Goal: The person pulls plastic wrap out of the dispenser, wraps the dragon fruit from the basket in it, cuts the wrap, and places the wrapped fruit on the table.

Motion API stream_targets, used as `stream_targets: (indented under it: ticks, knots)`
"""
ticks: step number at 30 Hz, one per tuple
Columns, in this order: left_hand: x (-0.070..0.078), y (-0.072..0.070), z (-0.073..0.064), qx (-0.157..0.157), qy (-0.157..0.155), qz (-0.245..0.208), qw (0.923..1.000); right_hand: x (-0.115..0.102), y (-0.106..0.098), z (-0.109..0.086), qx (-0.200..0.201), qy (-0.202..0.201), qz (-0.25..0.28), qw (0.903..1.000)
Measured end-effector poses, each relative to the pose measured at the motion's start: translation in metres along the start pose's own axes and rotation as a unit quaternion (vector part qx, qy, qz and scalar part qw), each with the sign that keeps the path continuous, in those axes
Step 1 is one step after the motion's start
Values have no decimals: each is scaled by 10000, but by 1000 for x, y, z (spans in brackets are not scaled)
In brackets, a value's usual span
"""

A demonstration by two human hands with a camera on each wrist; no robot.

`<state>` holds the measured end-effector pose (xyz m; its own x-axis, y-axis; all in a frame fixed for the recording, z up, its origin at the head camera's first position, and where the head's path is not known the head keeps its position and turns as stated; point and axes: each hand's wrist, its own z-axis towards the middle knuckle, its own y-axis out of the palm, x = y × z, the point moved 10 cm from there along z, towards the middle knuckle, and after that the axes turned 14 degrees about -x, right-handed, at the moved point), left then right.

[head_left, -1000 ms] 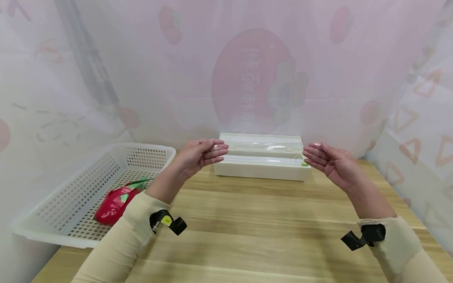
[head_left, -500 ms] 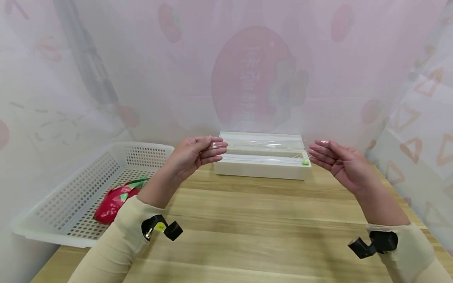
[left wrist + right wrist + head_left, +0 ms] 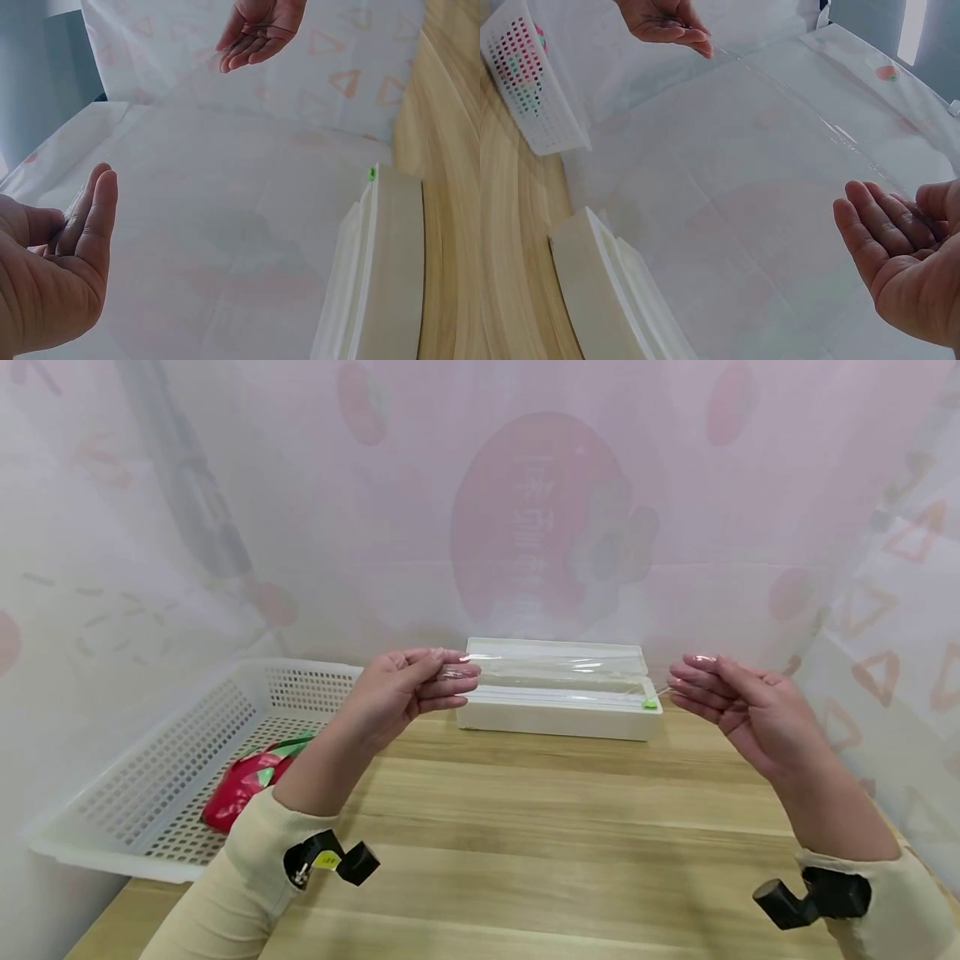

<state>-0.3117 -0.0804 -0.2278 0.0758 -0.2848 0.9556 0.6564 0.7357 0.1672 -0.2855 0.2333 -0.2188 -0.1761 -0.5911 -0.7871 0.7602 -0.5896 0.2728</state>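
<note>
A sheet of clear cling film [image 3: 840, 133] stretches between both hands, its top edge glinting in the right wrist view. My left hand [image 3: 420, 689] pinches one corner between thumb and fingers, the other fingers extended. At the opposite corner, my right hand [image 3: 738, 702] pinches the film with its thumb, palm turned inward. Behind and between them, a long white cling film dispenser [image 3: 555, 720] sits on the table with its lid [image 3: 525, 647] raised at the back. A small green slider [image 3: 649, 703] is at the right end of its front edge.
A white perforated basket [image 3: 82, 852] stands at the left. Inside lies a shiny red item with green tips [image 3: 240, 789], shaped like a dragon fruit, partly covered by the left forearm. Printed white sheeting [image 3: 360, 560] encloses the back and sides of the wooden table [image 3: 510, 827].
The hands have spread apart, the right moving rightward and slightly toward the body, the left a little leftward. The film between them has widened. The dispenser has stayed put.
</note>
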Motion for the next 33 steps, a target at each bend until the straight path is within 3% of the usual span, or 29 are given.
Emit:
stream_targets:
  ticks: [12,20,29,33]
  knots:
    - [14,11,-11,-41,199,277,9994,-16,20,-7,-320,-297,-329,9985]
    - [17,11,-14,-79,192,400,9990,-19,26,-6,-511,-376,-395,9972]
    - [14,10,-16,-207,43,663,9976,-21,20,-15,307,-203,-1470,9885]
    - [14,10,-19,-211,36,887,9958,-18,21,-19,309,-6,-1706,9848]
